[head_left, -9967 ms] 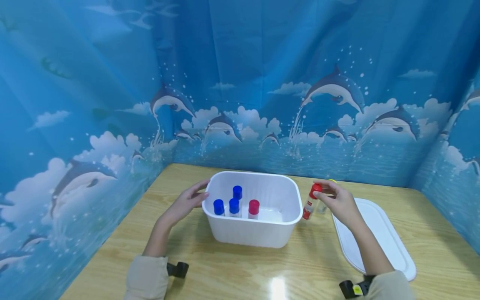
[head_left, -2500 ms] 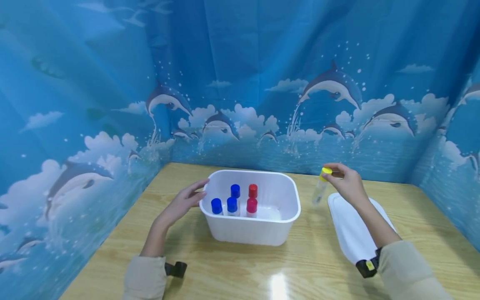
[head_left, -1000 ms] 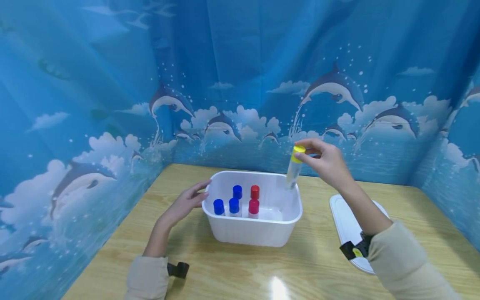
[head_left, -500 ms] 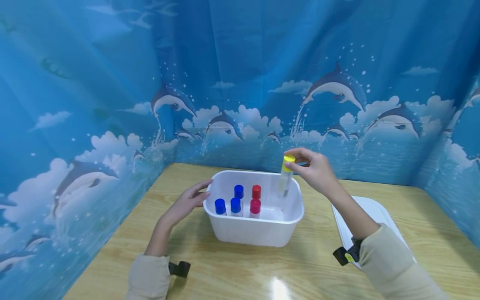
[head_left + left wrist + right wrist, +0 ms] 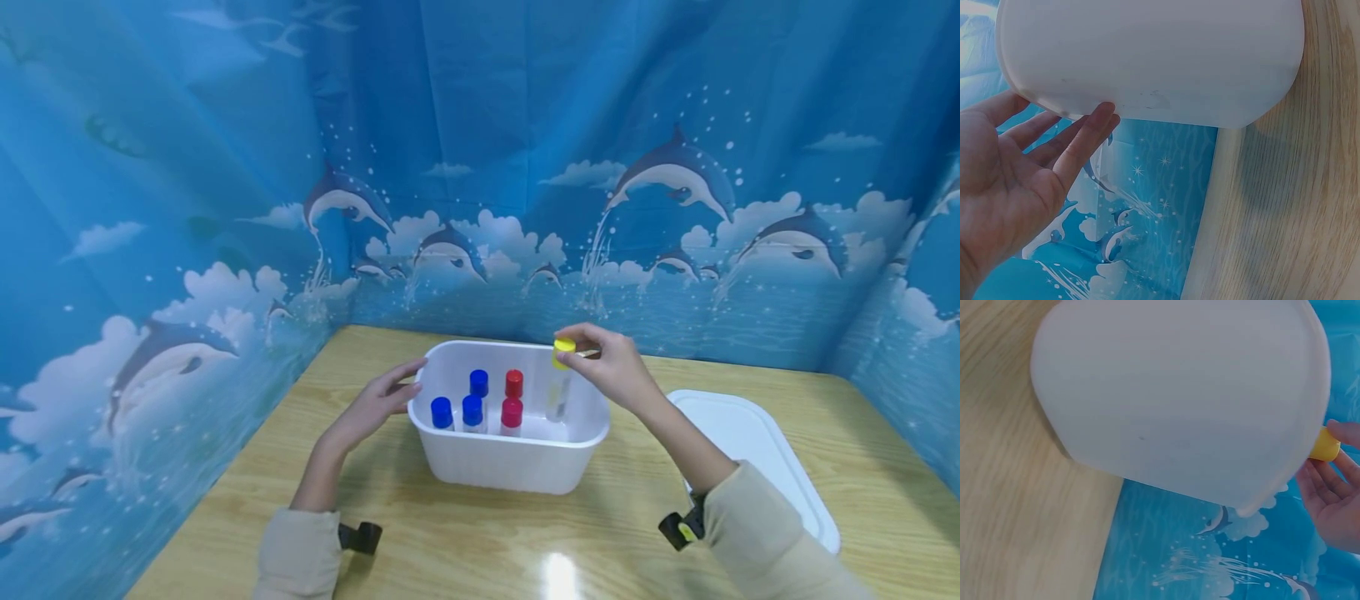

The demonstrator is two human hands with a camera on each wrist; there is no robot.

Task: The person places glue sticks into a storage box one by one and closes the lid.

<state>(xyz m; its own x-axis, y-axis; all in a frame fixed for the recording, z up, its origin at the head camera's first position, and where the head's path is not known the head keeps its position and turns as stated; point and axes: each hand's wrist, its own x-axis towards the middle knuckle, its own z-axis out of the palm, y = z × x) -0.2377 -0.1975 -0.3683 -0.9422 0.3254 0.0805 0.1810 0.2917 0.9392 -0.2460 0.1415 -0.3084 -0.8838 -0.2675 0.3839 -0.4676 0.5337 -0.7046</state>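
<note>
Pinching a yellow cap, right hand; touching the bin, left hand, loosely spread.

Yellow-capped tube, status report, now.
Right hand pinches yellow-capped tube by cap; left hand touches white bin. Tube body inside bin. No visible obstruction.

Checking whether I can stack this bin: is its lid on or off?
Off: the white lid lies on the table beside the open-topped bin.

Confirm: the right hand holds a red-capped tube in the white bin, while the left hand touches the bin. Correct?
No: the right hand holds a yellow-capped tube, not a red-capped one, as the head view shows. The rest is right.
</note>
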